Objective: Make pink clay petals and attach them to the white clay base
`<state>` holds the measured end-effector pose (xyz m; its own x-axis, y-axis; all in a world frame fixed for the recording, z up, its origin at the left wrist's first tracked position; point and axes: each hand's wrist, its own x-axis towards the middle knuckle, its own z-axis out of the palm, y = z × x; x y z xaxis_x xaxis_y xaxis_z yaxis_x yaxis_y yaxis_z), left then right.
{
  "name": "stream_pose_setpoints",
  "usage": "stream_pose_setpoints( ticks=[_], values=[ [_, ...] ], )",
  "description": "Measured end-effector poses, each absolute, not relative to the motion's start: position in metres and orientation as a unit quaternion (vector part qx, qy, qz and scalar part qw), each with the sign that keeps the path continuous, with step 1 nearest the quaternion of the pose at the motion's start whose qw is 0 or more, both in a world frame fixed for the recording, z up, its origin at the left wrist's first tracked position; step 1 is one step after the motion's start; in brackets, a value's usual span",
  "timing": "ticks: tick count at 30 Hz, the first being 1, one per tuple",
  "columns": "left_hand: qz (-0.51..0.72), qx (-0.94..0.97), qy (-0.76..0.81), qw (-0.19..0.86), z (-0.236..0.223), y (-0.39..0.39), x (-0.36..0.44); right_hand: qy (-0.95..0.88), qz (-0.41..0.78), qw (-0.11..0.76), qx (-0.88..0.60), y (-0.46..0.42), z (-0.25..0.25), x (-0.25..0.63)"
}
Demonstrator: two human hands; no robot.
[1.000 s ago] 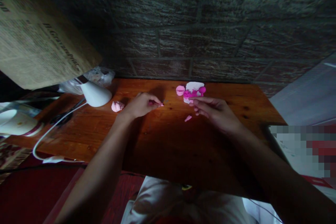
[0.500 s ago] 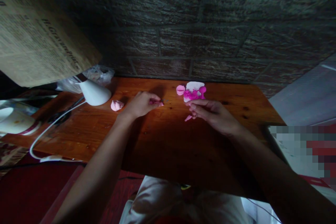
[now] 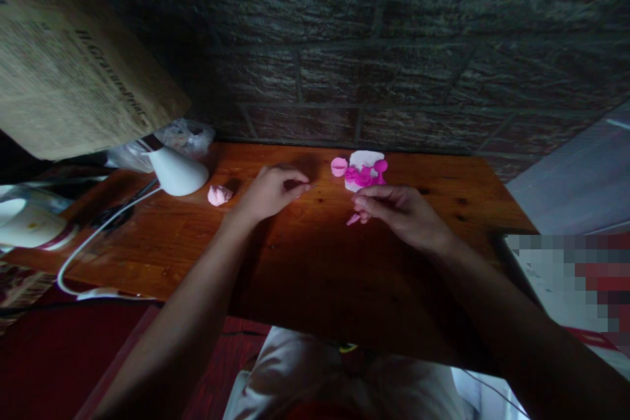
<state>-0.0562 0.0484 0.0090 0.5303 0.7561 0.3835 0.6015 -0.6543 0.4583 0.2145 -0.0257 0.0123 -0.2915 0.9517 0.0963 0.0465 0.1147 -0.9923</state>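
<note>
Two bare hands work over a wooden table [image 3: 315,269], one at each side of the little spread of pink things. The left hand [image 3: 273,191] is curled low, thumb and forefinger nearly meeting; from where I stand I can't tell whether anything sits between them. The right hand [image 3: 401,210] has its fingers drawn in narrow against the thumb, and whether it grips something I can't tell either. A small pink scrap [image 3: 353,219] lies on the table just by its lower fingers. Beyond that hand is a white slab [image 3: 367,158] with bright pink pieces [image 3: 363,177] on it, and a round pink cup [image 3: 338,167] beside it. A pale pink lump [image 3: 219,195] sits left of the left hand, near a white lamp base [image 3: 180,172]. I'd judge this to be a step of fine fingerwork with small bits; the next move calls for a light pinch and steady fingertips.
</note>
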Motion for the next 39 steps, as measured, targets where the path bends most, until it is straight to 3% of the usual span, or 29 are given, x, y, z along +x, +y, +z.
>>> stream_pose_setpoints(
  ticks=[4, 10, 16, 31, 39],
  values=[
    [0.380, 0.861, 0.326, 0.093, 0.011, 0.030, -0.030, -0.601, 0.534, 0.424, -0.417, -0.026, 0.014, 0.215],
    [0.324, 0.901, 0.237, 0.165, -0.014, 0.009, 0.015, -0.551, 0.498, 0.508, -0.436, -0.023, 0.012, 0.218],
    [0.321, 0.903, 0.243, 0.151, -0.032, 0.013, 0.028, -0.548, 0.517, 0.504, -0.423, -0.022, 0.008, 0.217],
    [0.281, 0.896, 0.294, 0.178, -0.020, 0.012, 0.014, -0.489, 0.606, 0.493, -0.389, -0.022, 0.007, 0.215],
    [0.328, 0.855, 0.282, 0.288, -0.014, 0.011, 0.014, -0.501, 0.604, 0.486, -0.384, -0.023, 0.009, 0.215]
  ],
)
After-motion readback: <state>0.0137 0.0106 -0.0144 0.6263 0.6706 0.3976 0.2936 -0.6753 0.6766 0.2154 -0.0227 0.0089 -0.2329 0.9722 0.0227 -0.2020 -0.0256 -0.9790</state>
